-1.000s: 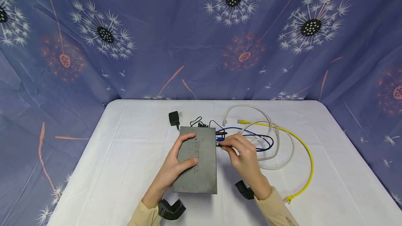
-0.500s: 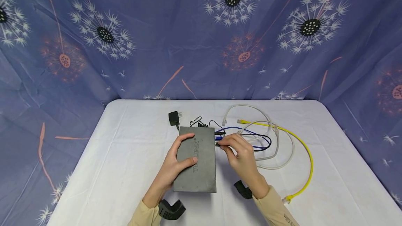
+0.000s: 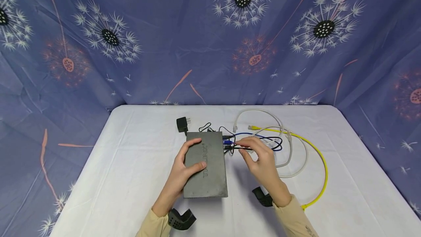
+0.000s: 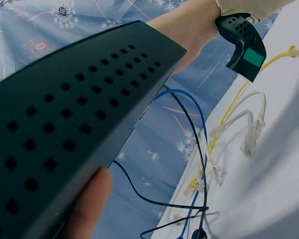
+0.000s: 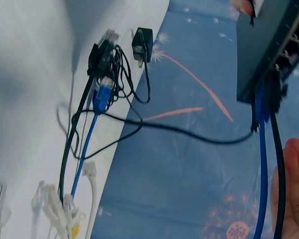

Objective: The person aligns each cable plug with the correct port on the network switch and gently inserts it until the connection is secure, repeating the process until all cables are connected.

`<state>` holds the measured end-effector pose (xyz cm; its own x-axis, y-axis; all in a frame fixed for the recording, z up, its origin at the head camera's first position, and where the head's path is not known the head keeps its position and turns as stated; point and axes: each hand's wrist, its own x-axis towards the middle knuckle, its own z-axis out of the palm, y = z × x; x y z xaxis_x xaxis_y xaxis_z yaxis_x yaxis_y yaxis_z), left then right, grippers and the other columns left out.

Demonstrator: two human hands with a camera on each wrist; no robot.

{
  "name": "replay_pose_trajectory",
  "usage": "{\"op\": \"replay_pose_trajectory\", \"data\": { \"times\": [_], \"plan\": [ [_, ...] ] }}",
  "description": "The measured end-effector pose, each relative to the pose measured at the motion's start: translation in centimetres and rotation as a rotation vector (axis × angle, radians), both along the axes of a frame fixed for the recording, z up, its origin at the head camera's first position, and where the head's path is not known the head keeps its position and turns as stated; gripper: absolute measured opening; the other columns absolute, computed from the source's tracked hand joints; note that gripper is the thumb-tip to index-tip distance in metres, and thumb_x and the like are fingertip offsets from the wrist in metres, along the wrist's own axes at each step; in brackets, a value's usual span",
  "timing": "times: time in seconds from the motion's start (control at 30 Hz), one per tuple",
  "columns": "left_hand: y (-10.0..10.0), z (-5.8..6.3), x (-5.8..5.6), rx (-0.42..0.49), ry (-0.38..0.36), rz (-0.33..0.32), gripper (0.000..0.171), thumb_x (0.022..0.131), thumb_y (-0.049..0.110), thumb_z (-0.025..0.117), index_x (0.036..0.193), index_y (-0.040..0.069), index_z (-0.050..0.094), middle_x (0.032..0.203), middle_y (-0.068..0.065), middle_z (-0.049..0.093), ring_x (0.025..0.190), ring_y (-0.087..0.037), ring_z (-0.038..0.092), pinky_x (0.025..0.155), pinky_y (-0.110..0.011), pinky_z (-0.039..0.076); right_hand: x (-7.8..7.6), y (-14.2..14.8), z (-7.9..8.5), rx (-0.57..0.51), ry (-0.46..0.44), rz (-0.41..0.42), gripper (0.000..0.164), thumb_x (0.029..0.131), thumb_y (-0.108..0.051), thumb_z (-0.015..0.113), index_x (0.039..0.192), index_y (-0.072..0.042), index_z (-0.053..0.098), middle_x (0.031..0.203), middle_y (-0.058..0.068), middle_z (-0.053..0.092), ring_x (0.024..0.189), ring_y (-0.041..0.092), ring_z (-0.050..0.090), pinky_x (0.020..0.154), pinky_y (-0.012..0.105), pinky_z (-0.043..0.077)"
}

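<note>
My left hand (image 3: 185,167) grips a black TP-LINK network switch (image 3: 210,184) by its left side, thumb and a finger lying on the top face. A blue network cable (image 5: 261,184) and a black network cable (image 5: 277,174) are plugged side by side into its ports, with a thin power cord (image 5: 204,138) beside them. My right hand (image 3: 261,156) is just right of the ports, thumb and index finger spread apart. In the right wrist view its fingers (image 5: 291,174) lie beside the black cable, not wrapped round it. The switch mostly hides that hand in the left wrist view.
A black power adapter (image 3: 182,124) lies behind the switch. Grey cables (image 3: 291,153) and a yellow cable (image 3: 325,167) lie looped on the white table (image 3: 131,164) at the right. A patterned cloth (image 3: 184,39) hangs behind the table.
My right hand has let go of the black plug at the port and moved back to the right, its fingers parting. The switch has tilted slightly in my left hand.
</note>
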<state>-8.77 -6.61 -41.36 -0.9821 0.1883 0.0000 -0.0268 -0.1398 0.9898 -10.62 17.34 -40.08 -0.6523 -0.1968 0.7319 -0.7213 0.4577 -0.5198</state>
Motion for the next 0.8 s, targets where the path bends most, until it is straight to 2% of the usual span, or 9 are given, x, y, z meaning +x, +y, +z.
{"op": "replay_pose_trajectory", "data": {
  "times": [0.3, 0.47, 0.7, 0.8],
  "plan": [
    [0.0, -0.1, -0.1, 0.004, 0.001, 0.015, 0.065, 0.079, 0.007, 0.073, 0.136, 0.026, 0.050, 0.130, -0.011, 0.046, 0.110, -0.030, 0.043, 0.091, -0.042, 0.034, 0.4, 2.0, 0.3, -0.031, 0.005, -0.033, 0.036, 0.071, 0.017, 0.072, 0.101, -0.003, 0.071, 0.099, 0.007, 0.068, 0.094, 0.021, 0.063, 0.088, 0.021, 0.043],
    [0.0, -0.2, -0.1, -0.002, 0.003, 0.022, 0.064, 0.079, 0.008, 0.073, 0.136, 0.025, 0.050, 0.130, -0.011, 0.046, 0.110, -0.030, 0.043, 0.091, -0.042, 0.034, 0.9, 2.8, 0.4, -0.040, 0.007, -0.061, 0.038, 0.068, 0.021, 0.071, 0.099, -0.002, 0.071, 0.096, 0.009, 0.067, 0.095, 0.019, 0.061, 0.089, 0.021, 0.041],
    [0.0, -0.5, 0.0, 0.007, -0.009, 0.013, 0.065, 0.079, 0.007, 0.073, 0.136, 0.024, 0.050, 0.129, -0.011, 0.047, 0.110, -0.029, 0.044, 0.089, -0.042, 0.037, 2.5, 3.0, 2.5, -0.036, 0.008, -0.118, 0.034, 0.064, 0.027, 0.068, 0.092, 0.006, 0.069, 0.092, 0.019, 0.065, 0.092, 0.023, 0.060, 0.088, 0.018, 0.040],
    [0.0, -0.5, 0.0, 0.012, -0.010, 0.011, 0.065, 0.079, 0.007, 0.073, 0.136, 0.025, 0.049, 0.130, -0.010, 0.047, 0.110, -0.030, 0.044, 0.089, -0.043, 0.037, 3.0, 3.4, 2.8, -0.043, 0.010, -0.131, 0.034, 0.063, 0.028, 0.066, 0.091, 0.008, 0.069, 0.092, 0.020, 0.064, 0.094, 0.020, 0.060, 0.090, 0.018, 0.039]
  ]
}}
